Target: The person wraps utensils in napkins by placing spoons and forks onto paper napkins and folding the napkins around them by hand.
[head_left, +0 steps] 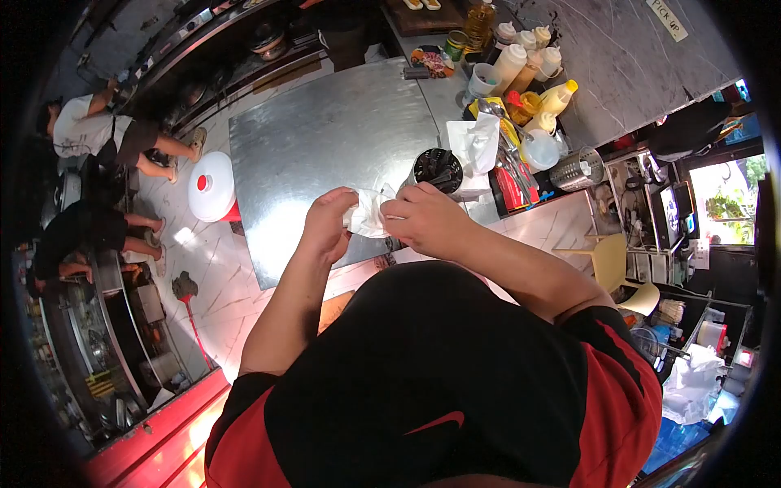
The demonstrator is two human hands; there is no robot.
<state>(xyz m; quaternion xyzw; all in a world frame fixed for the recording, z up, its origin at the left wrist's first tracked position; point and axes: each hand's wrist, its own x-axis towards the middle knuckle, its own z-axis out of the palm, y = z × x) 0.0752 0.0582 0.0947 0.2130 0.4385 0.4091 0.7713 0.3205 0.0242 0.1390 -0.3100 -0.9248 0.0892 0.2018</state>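
Observation:
A crumpled white tissue (pixel 370 213) is stretched between my two hands, over the near edge of the steel table (pixel 325 130). My left hand (pixel 329 218) grips its left side with bent fingers. On the other side, my right hand (pixel 423 218) pinches the tissue with its fingers closed. Just beyond my right hand stands a perforated metal holder with dark utensils (pixel 438 169) in it. A stack of white napkins (pixel 476 145) lies to the right of that holder.
Squeeze bottles (pixel 511 67) and a tray of utensils (pixel 514 175) stand at the right. A red container with a white lid (pixel 211 185) is left of the table. Two people (pixel 89 130) are at the far left. A yellow chair (pixel 610 264) stands right.

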